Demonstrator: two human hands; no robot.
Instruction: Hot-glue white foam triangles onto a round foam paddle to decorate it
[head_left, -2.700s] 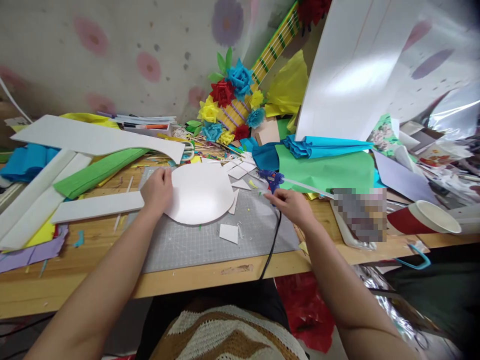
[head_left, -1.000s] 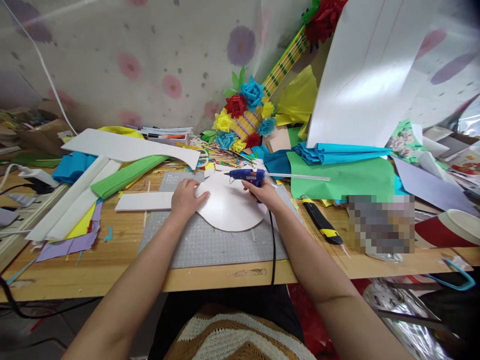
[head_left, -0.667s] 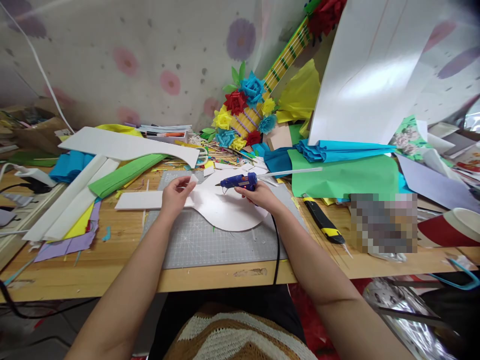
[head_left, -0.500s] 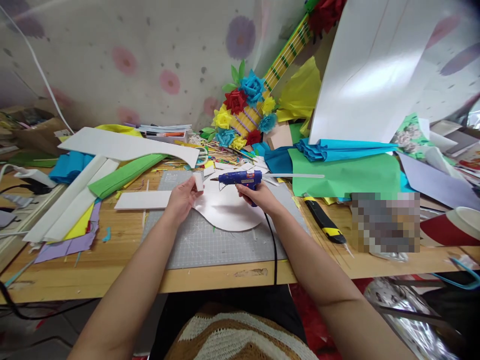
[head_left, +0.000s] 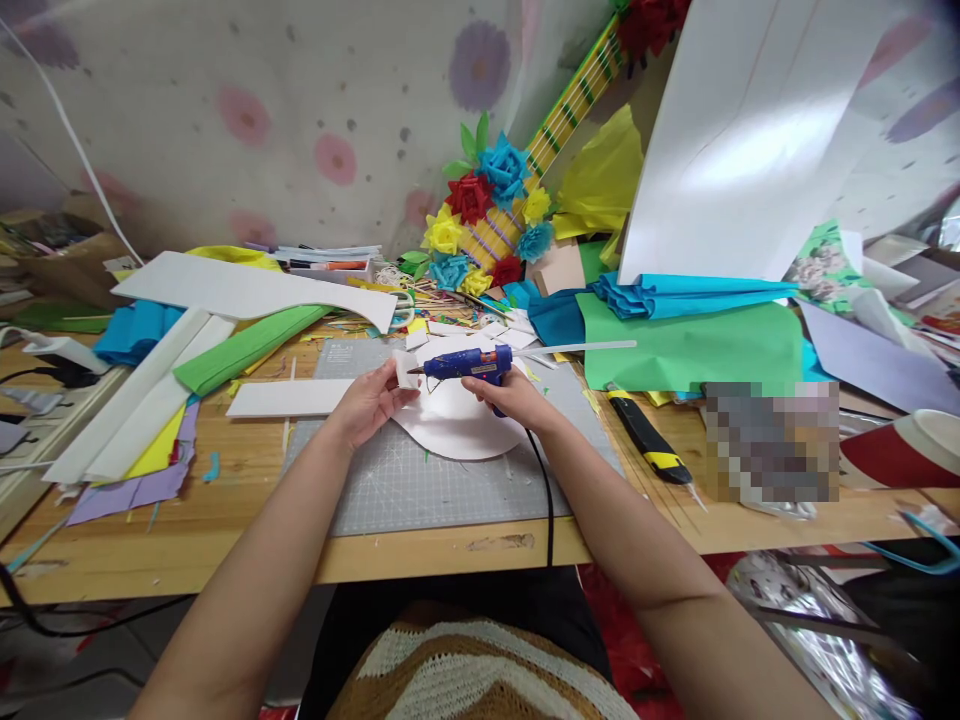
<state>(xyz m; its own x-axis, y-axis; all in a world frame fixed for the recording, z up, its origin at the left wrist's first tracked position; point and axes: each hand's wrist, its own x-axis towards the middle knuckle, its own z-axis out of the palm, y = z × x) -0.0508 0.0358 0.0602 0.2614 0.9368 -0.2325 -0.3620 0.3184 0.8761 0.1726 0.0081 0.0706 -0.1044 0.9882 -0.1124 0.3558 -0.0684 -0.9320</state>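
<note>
Glue gun (head_left: 469, 364), mid-frame: right fingers (head_left: 478, 384) wrapped round it; left fingers (head_left: 385, 377) pinch a small white piece (head_left: 404, 361) at its nozzle (head_left: 416, 371); any slip could burn them.

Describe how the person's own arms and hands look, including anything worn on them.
The left hand and right hand are ungloved. Both forearms are bare, with no sleeve, watch or bracelet showing. A knitted top with wavy brown and cream bands shows at the bottom of the view.
</note>
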